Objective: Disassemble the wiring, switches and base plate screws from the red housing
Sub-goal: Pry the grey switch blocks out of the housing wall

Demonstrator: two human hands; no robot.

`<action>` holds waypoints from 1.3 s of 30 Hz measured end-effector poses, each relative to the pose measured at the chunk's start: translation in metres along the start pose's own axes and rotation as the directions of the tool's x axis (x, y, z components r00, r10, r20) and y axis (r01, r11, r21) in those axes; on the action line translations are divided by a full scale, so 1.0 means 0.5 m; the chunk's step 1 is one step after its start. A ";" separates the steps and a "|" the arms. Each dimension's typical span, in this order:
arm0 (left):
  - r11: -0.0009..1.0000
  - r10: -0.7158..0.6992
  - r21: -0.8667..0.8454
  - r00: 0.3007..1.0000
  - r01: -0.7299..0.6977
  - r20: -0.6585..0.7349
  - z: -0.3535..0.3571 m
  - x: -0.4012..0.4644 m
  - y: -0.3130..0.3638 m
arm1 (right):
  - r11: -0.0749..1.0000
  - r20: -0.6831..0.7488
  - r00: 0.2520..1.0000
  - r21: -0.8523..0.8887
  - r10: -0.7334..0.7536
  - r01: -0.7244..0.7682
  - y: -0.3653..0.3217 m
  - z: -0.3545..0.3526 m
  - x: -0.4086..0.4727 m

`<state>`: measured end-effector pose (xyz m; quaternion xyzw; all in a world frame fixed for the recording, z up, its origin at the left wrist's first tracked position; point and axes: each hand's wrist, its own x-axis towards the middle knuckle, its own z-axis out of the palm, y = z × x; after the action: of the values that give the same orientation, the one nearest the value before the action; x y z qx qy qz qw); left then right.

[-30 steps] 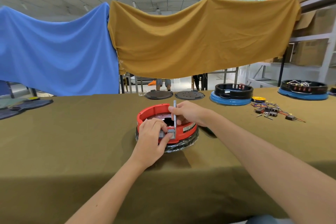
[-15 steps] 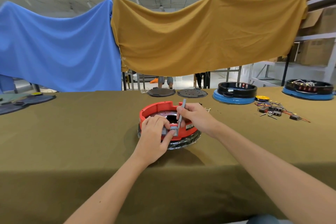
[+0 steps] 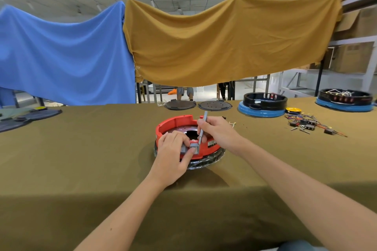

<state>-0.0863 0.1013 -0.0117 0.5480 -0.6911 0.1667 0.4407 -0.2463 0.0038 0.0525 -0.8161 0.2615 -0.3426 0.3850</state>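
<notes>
On the table, the red housing (image 3: 177,126) sat centred; left hand (image 3: 173,154) pinched a grey switch (image 3: 193,146) at its near rim, while right hand (image 3: 216,130), fingers curled round a grey tool (image 3: 202,128), held its near-upright shaft tip-down just beside that switch.
</notes>
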 end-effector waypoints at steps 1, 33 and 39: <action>1.000 0.000 0.001 1.000 0.000 0.003 0.000 0.000 -0.001 | 1.000 -0.019 1.000 0.022 -0.017 0.017 0.006 0.002 -0.005; 0.993 -0.089 0.081 0.996 0.087 0.023 0.010 0.002 -0.010 | 0.985 0.043 0.988 -0.085 -0.146 0.150 -0.045 0.023 0.011; 0.987 -0.064 0.151 0.998 0.059 0.028 0.013 0.004 -0.014 | 0.935 0.136 0.982 -0.314 -0.130 0.167 -0.047 0.029 0.019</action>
<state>-0.0827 0.0930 -0.0156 0.6035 -0.6664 0.1955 0.3918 -0.2254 0.0170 0.0683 -0.9037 0.2295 -0.2764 0.2331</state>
